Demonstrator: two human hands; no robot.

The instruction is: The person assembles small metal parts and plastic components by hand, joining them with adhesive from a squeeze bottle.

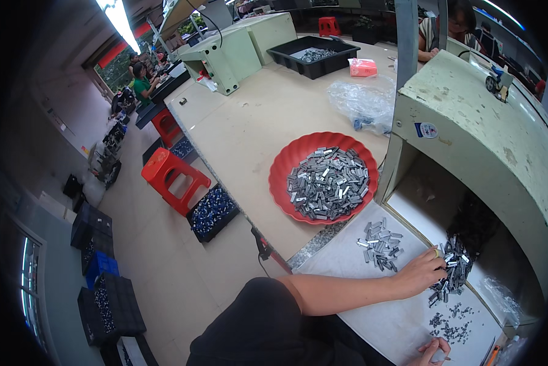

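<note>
My left hand (419,276) reaches across a white work surface (371,305). Its curled fingers touch the edge of a heap of small grey metal pieces (457,268); whether a piece is between them is hidden. A yellowish band shows on one finger. Near the lower edge, my right hand (431,352) is closed around a small pale thing that I cannot make out. Just beyond it lie scattered tiny dark parts (451,323). A looser group of metal pieces (380,244) lies left of the heap. Many more fill a red scalloped bowl (276,183).
A pale green cabinet (469,116) with an open compartment stands at the right. Farther back are a clear plastic bag (362,100), a pink packet (363,68) and a black tray (313,66). On the floor at left stand a red stool (173,177) and bins of parts (212,212).
</note>
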